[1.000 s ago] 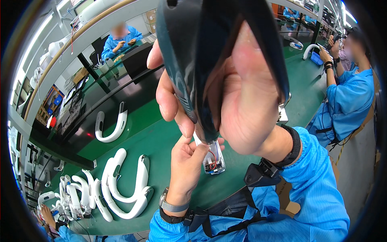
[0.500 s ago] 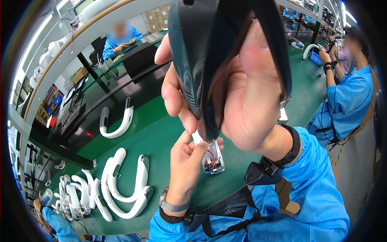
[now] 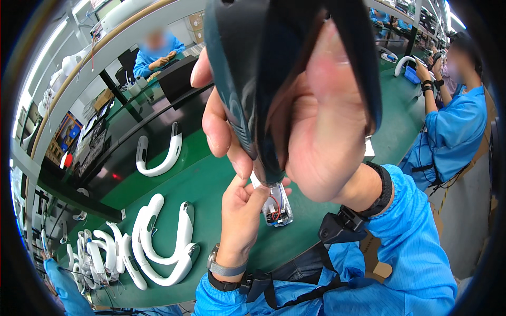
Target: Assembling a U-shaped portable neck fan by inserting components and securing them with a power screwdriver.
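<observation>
Close to the camera, my right hand (image 3: pixel 332 116) is wrapped round a dark teal and black electric screwdriver (image 3: pixel 247 68), which stands upright with its tip pointing down. Below it, my left hand (image 3: pixel 241 203) grips a white plastic housing (image 3: pixel 287 217), the thumb lying near the screwdriver's lower end. Red and blue wires and a small dark board show in the open end of the housing. The tool's body and my fingers cover the housing's upper part, and what the tip touches is hidden.
White U-shaped plastic shells (image 3: pixel 182 231) lie on the green bench (image 3: pixel 211 174) at left, beside a pile of white curved parts (image 3: pixel 100 253). Another U-shaped shell (image 3: pixel 158 169) lies farther back. Co-workers in blue sit across the bench, at right and at lower left.
The screwdriver and my right hand have shifted slightly left. My left hand and the housing stay almost in place. At lower left, a co-worker's arm has moved.
</observation>
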`<action>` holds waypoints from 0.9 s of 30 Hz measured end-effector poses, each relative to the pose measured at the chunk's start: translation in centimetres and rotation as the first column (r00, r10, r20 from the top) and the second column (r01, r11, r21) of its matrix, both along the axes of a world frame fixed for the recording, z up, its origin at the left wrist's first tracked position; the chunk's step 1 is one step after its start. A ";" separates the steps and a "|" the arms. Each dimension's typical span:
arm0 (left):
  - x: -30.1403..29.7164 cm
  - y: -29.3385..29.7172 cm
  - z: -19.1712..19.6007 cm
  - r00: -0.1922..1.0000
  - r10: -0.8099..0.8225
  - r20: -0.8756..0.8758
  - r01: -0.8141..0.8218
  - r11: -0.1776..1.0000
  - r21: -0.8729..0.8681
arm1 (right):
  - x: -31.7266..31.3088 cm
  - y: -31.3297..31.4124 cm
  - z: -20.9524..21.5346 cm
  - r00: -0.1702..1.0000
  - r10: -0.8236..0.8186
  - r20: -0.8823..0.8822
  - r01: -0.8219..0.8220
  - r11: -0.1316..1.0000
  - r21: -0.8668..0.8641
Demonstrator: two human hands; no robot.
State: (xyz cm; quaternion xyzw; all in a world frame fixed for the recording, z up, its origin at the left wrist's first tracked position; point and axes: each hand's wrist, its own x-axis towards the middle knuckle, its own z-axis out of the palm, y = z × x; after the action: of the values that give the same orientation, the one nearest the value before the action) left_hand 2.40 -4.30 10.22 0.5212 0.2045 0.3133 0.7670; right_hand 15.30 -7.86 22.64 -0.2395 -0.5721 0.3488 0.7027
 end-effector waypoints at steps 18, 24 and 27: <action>-0.3 0.0 0.2 1.000 -0.004 0.000 0.004 1.000 -0.006 | -0.2 0.6 -0.3 0.999 -0.012 -0.029 0.012 1.000 0.024; -0.3 0.0 0.3 0.999 0.005 -0.040 -0.005 1.000 -0.005 | 0.1 0.3 -0.2 0.999 -0.025 -0.021 0.025 0.999 0.022; -0.2 0.0 0.3 1.000 0.005 -0.018 -0.005 1.000 0.000 | 0.1 0.3 -0.1 0.999 -0.032 -0.016 0.033 0.999 0.022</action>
State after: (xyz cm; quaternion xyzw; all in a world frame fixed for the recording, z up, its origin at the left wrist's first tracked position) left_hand 2.25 -4.35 10.48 0.5234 0.2126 0.3104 0.7645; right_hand 15.42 -7.55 22.51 -0.2383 -0.5662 0.3329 0.7154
